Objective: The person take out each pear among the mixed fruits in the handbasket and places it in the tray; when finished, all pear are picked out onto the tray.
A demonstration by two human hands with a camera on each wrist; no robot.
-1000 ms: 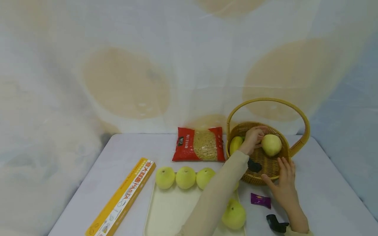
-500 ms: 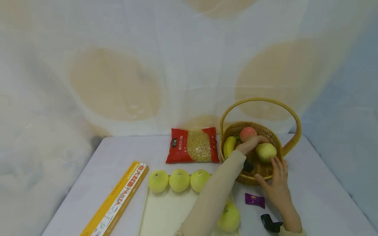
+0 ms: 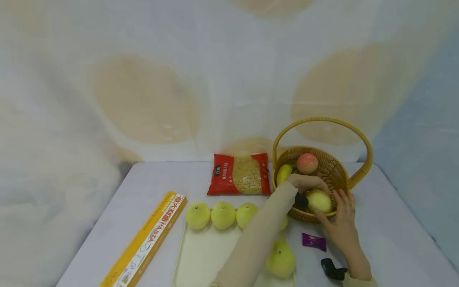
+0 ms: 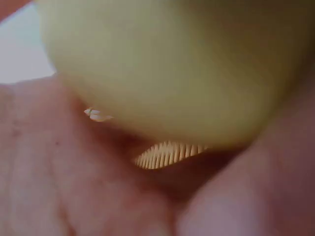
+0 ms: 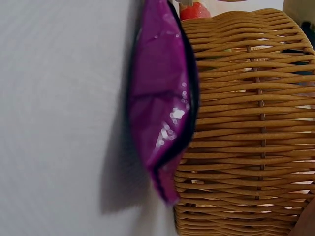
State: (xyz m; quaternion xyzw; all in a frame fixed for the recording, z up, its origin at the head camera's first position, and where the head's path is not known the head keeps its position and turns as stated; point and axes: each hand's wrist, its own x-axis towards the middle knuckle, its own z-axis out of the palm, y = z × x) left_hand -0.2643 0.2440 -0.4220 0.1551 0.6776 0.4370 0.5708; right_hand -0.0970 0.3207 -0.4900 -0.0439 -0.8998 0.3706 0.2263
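Observation:
In the head view my left hand [image 3: 309, 182] reaches over the wicker basket [image 3: 333, 167], its fingers bent over a round pale yellow-green fruit [image 3: 319, 201] near the front rim. The left wrist view shows this fruit [image 4: 177, 73] large between thumb and palm, with slivers of wicker beneath. My right hand [image 3: 343, 229] lies against the basket's front right side, thumb and extended fingers spread at the rim. Inside the basket, a peach [image 3: 307, 163] sits at the back and a banana [image 3: 284, 174] at the left.
A purple wrapped candy [image 3: 314, 242] lies before the basket, beside its wicker wall [image 5: 246, 123] in the right wrist view. A pale tray [image 3: 208, 255] carries several yellow-green fruits, partly hidden by my left sleeve. A red pasta bag [image 3: 238, 174] and long pasta box [image 3: 145, 241] lie leftward.
My left hand has moved from the back of the basket to the front, bringing the yellow-green fruit forward and uncovering the peach. The right hand stays at the rim.

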